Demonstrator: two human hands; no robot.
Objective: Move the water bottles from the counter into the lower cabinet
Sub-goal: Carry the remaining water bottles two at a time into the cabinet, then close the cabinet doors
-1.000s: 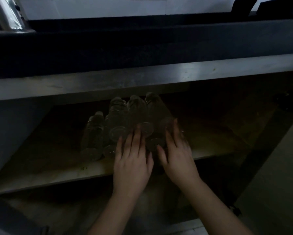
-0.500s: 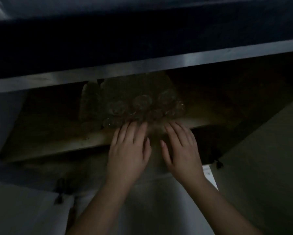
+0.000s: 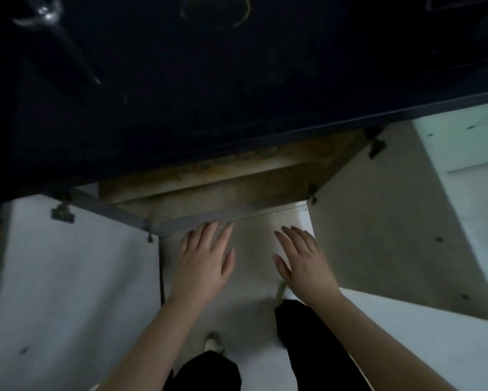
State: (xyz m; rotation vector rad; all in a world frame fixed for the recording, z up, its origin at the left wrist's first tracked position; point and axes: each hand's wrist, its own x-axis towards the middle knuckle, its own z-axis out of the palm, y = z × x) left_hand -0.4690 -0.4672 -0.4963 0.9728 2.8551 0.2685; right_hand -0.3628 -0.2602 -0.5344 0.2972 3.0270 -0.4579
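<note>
Hands (image 3: pixel 254 261) withdrawn, empty; water bottles hidden.

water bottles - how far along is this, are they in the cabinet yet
No bottles show now; the dark counter hides most of the shelf. Both the left hand and right hand are open and empty, outside the cabinet opening. Left: both cabinet doors, left door and right door, stand open.

Dark counter (image 3: pixel 237 80) fills upper frame; a faint round ring mark (image 3: pixel 215 11) lies on it. Below, lower cabinet shelf (image 3: pixel 237 167), brown, stained; bottles on it mostly hidden under counter edge. Cabinet floor (image 3: pixel 223 198) bare where visible.
</note>
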